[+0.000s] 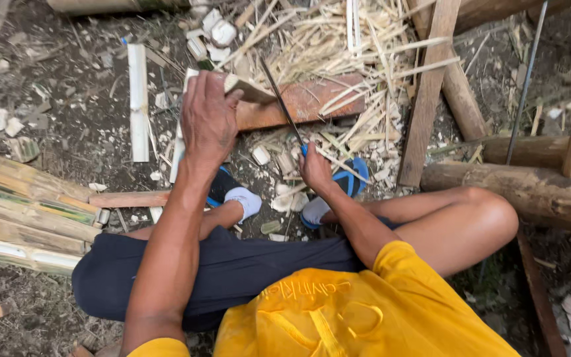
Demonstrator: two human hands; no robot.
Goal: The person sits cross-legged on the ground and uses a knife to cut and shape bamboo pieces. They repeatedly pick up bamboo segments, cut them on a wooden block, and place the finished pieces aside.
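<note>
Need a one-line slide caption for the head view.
Seated person's left hand steadies a split bamboo piece while the right hand holds a thin blade against it.

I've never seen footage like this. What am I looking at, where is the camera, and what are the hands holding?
There is no machine here: the one camera is worn on a person's head and looks down at their own lap and hands. The person sits on bare ground strewn with bamboo shavings. The left hand holds a split bamboo piece steady on a reddish wooden board. The right hand grips a long thin blade that rests against the piece. Cut bamboo slats are stacked at the left.
</note>
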